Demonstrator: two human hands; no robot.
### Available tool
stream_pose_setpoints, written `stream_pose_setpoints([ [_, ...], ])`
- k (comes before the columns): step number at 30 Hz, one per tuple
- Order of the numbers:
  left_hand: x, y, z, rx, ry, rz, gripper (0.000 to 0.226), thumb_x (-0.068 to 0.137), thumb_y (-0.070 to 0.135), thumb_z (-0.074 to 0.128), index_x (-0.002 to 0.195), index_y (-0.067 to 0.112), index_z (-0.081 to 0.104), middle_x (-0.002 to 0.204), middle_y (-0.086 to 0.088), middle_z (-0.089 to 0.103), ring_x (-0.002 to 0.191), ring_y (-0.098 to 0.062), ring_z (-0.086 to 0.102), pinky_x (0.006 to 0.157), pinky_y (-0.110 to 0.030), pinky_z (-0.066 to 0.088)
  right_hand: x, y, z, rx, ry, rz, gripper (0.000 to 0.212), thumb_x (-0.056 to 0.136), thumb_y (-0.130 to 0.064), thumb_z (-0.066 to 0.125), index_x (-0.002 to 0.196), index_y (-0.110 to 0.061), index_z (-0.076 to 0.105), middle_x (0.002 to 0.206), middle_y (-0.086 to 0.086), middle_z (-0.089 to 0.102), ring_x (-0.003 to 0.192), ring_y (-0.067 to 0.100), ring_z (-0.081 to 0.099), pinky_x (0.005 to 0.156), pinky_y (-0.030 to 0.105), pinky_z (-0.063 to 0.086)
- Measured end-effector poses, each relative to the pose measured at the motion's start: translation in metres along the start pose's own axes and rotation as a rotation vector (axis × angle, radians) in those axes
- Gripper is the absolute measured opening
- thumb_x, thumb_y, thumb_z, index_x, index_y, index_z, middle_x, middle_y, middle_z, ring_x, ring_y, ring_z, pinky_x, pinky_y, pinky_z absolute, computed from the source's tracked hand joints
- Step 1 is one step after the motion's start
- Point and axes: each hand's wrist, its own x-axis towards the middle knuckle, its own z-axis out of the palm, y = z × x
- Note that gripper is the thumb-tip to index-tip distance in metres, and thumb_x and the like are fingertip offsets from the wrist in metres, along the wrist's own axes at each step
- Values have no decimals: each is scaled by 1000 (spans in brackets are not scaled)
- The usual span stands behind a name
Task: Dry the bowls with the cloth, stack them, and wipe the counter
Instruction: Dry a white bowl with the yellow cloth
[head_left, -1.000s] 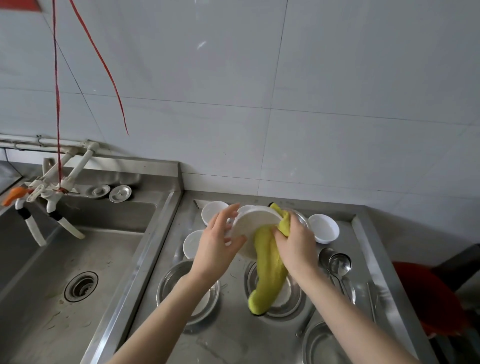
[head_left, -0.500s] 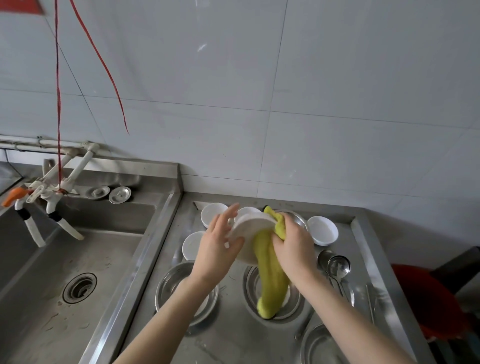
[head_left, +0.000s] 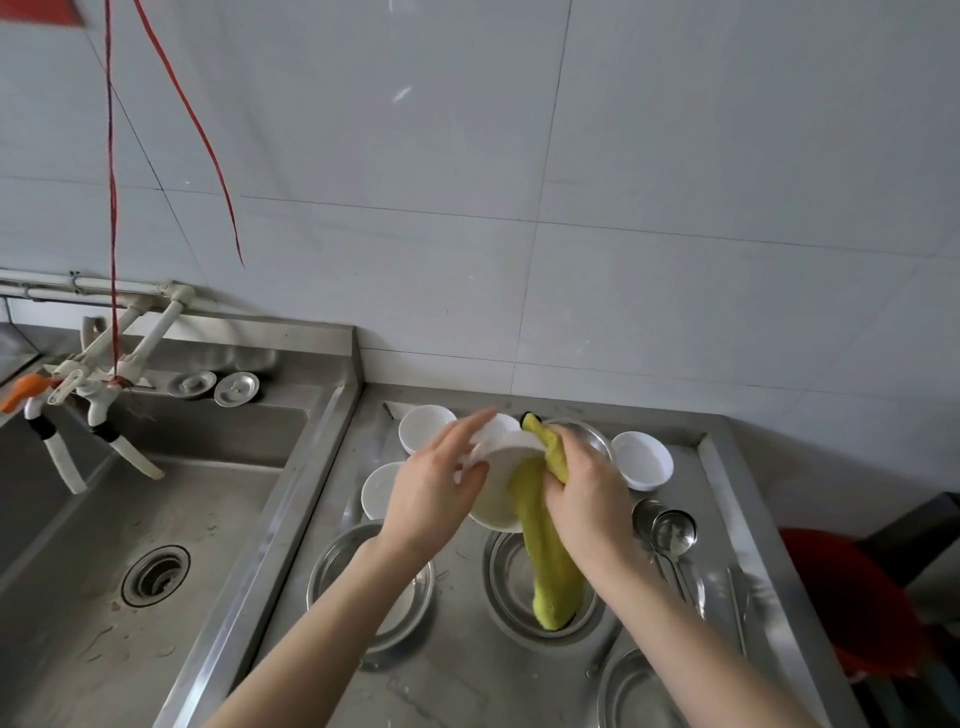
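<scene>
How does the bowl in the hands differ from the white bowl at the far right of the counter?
The held bowl is lifted and tipped, base showing; the right bowl sits upright on the counter. The left hand grips the held bowl and the right hand holds the cloth against it; no hand touches the right bowl. Both are white and round.

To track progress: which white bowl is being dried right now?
The white bowl tilted in the left hand, yellow cloth against it; the others sit on the counter.

Steel counter (head_left: 457, 675), 3 white bowls (head_left: 642, 460), steel dishes (head_left: 332, 577), ladles (head_left: 674, 532)
</scene>
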Motion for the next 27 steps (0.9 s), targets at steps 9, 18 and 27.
stream_pose_setpoints([
  [9,2,0,-1,91,15,-12,39,82,-3,58,111,23,63,108,11,64,74,-18,60,65,-31,50,3,-3,-3,70,-43,10,45,82,-7,61,122,-27,59,97,-2,68,88,23,62,69,30,48],
  [18,-10,-1,2,-158,40,-79,53,86,10,69,130,36,53,120,20,59,96,-5,62,74,-18,53,5,-4,-2,165,16,87,35,83,-6,64,115,-19,62,91,-3,67,83,19,62,69,28,47],
  [27,0,-1,-1,181,-26,168,58,81,-4,50,123,35,60,124,17,63,85,-14,64,68,-31,54,6,-6,2,-111,-92,-106,47,85,-10,58,128,-27,53,107,0,65,89,27,62,69,34,48],
])
